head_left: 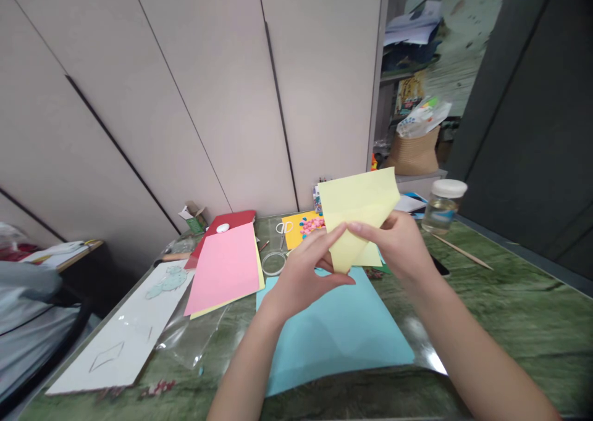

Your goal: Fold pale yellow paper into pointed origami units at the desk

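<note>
Both hands hold a sheet of pale yellow paper point(356, 199) up above the table, its lower part folded over to a slanting edge. My left hand point(310, 273) has its fingers on the lower left of the sheet, with the thumb beneath. On the right side, my right hand point(398, 245) pinches the paper, its thumb near the left fingertips. Beneath the hands lies a large light blue sheet point(338, 334). Beyond them sit white-handled scissors point(284, 228), a roll of clear tape point(273, 263) and a yellow-orange sheet point(293, 233) with several small pink and blue pieces.
Pink paper point(227, 266) overlaps a red folder point(241, 217) on the left. A white board point(139, 328) with drawings lies along the left edge. A lidded jar point(443, 208) and a wooden stick point(463, 252) are at right. Grey cabinet doors point(208, 87) rise behind the green table point(509, 310).
</note>
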`<state>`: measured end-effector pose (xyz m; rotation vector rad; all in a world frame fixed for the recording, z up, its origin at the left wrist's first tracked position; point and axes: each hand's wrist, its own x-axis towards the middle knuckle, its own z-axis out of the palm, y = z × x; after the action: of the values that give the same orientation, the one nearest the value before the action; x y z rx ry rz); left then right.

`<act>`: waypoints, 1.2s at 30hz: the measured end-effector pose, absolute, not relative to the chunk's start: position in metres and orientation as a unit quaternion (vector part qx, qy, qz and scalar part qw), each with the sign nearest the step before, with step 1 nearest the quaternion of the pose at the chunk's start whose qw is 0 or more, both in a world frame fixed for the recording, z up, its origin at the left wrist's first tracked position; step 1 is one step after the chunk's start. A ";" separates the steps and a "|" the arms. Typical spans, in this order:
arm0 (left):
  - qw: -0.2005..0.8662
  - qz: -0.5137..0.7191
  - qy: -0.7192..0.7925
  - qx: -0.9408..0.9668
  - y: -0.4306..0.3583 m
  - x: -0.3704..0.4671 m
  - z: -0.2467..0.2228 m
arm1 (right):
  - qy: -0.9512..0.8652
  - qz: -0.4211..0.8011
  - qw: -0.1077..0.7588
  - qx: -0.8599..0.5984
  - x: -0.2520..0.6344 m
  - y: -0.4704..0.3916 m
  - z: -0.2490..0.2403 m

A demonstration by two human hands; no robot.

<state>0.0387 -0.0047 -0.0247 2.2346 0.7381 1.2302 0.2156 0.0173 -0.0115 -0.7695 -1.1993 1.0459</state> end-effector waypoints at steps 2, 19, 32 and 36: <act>0.250 0.445 0.273 0.815 -0.005 0.039 -0.025 | -0.528 0.458 0.631 -0.337 0.216 0.018 -0.013; 0.216 0.454 0.242 0.830 -0.006 0.039 -0.028 | -0.538 0.453 0.641 -0.308 0.214 0.007 -0.007; 0.151 0.459 0.231 0.844 -0.015 0.041 -0.026 | -0.556 0.413 0.653 -0.306 0.217 -0.008 0.001; 0.144 0.458 0.234 0.845 -0.014 0.041 -0.026 | -0.554 0.412 0.654 -0.309 0.217 -0.007 0.001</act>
<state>0.0409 -0.0145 -0.0256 2.4356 0.6742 1.3211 0.2166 -0.0070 0.0010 -0.7016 -1.2558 0.9349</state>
